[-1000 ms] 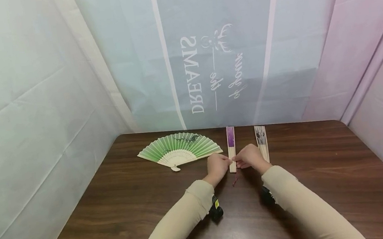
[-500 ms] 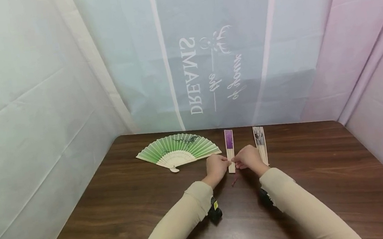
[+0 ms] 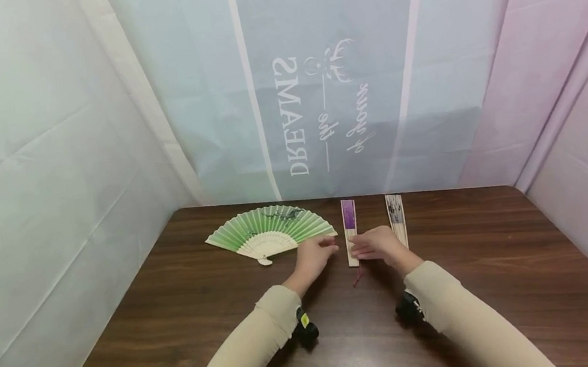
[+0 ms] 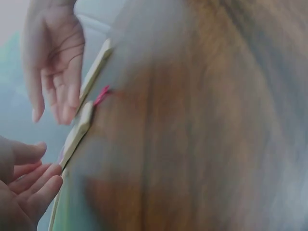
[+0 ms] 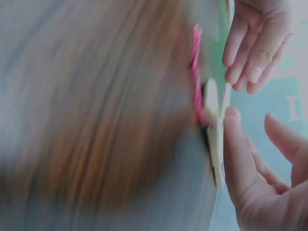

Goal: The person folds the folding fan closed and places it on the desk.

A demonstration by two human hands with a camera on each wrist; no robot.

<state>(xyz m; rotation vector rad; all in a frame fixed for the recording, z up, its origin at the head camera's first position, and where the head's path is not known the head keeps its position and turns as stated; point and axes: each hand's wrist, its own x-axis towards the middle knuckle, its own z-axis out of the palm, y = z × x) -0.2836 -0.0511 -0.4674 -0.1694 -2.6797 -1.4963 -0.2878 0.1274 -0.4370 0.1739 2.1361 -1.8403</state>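
A folded purple hand fan lies upright in the head view on the brown table, its red tassel at the near end. My right hand hovers over or lightly touches its pale ribs; the right wrist view shows the thumb and fingers apart, gripping nothing. To the left, my left hand is off the purple fan, fingers loosely bent with nothing between them. It is nearest the right corner of the spread green hand fan. A folded grey-patterned hand fan lies behind my right wrist, its lower end hidden.
The wooden table ends at a back edge close behind the fans. A pale blue cloth with mirrored lettering hangs behind it, and white cloth walls stand at the sides. Black wrist cameras sit under both sleeves.
My left hand has let go of the purple fan and drawn left. My right fingers have loosened from their pinch on it. The fans shift slightly left in view.
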